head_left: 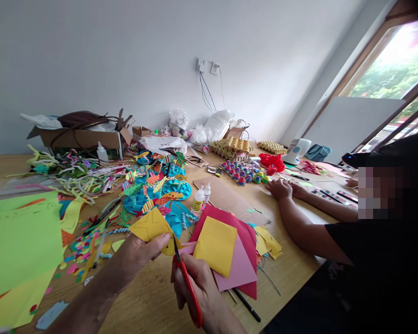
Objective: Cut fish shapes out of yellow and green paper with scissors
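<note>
Lengthwise, scissors point(186, 278) in right hand point(205, 284) point away, at yellow paper point(149, 226).

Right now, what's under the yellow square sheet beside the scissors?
A pink sheet, then a red sheet beneath both. A black pen pokes out below the red one. The table under them is hidden.

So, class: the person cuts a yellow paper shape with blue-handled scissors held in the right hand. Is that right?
No. The head view shows the scissors have red handles, not blue. The rest holds: the right hand works them on the yellow paper shape, which the left hand grips.
</note>
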`<state>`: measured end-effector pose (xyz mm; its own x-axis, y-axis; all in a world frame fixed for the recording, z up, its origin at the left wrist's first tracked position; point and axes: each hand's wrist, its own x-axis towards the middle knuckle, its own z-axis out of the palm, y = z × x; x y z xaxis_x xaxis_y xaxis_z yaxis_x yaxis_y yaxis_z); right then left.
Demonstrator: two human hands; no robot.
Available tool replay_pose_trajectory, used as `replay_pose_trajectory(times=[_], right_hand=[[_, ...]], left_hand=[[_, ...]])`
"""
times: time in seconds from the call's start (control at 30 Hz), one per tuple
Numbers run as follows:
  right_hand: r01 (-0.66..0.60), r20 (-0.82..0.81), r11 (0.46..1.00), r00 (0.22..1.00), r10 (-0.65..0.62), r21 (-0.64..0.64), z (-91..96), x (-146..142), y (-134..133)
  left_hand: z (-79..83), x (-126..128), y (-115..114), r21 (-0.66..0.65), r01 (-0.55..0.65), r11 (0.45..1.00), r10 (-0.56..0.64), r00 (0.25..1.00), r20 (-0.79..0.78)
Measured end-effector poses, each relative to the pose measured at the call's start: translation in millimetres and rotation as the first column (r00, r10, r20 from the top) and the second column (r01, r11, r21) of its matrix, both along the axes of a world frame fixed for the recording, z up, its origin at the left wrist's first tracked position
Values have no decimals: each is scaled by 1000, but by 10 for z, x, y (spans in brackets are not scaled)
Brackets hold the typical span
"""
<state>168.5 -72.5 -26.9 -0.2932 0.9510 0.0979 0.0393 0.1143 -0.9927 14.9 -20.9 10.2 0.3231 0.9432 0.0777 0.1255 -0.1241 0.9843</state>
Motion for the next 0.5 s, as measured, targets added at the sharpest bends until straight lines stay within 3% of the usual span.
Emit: replay_pose_trajectory(times=[0.5], right_hand=[[13,14,1000,1000,-12,-29,-11,9,-13]], left_hand=[[71,41,-26,51,-120,991,121,993,-15]])
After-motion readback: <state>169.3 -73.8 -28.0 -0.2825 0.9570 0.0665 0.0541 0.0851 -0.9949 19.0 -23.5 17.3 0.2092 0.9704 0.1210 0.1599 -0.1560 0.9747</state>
